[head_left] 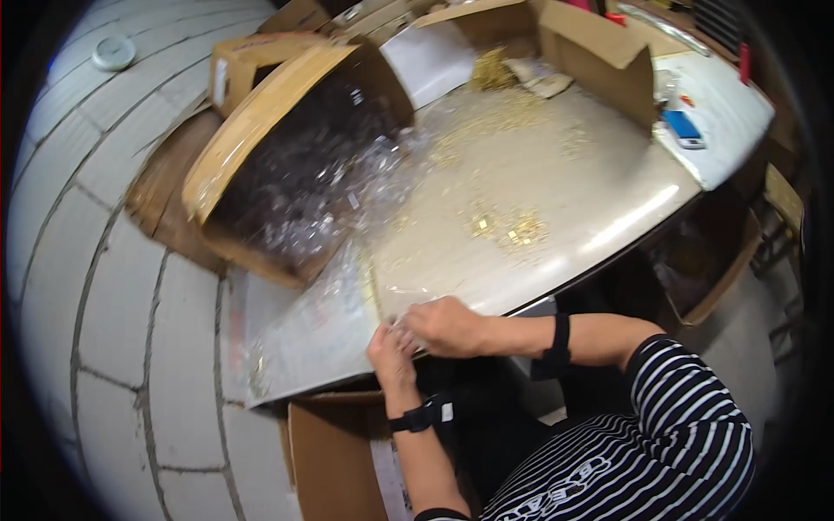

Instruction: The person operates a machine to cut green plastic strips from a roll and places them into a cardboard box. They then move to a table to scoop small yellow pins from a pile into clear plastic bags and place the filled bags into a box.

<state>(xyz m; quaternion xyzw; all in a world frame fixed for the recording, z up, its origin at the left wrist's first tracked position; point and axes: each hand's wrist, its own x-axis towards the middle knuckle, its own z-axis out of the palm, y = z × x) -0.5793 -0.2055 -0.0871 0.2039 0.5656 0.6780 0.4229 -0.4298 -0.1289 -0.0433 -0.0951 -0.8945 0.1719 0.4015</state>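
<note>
My left hand (pixel 391 353) and my right hand (pixel 447 326) meet at the table's near edge, fingers pinched together. Whatever sits between them is too small and hidden to name. Just beyond lies the beige tabletop (pixel 434 243). A loose pile of small gold-coloured pieces (pixel 521 233) rests farther out on it, with a few flat shiny squares among them. To the left, a tipped cardboard box (pixel 261 117) lies with its mouth toward the table, and clear plastic pieces (pixel 373 178) spill out of it.
More gold pieces (pixel 495 69) heap at the back beside an upright cardboard wall (pixel 599 56). A blue item (pixel 681 124) lies on the white surface at the far right. Below the table's near edge stands an open cardboard box (pixel 334 443). Another box (pixel 721 269) is under the right side.
</note>
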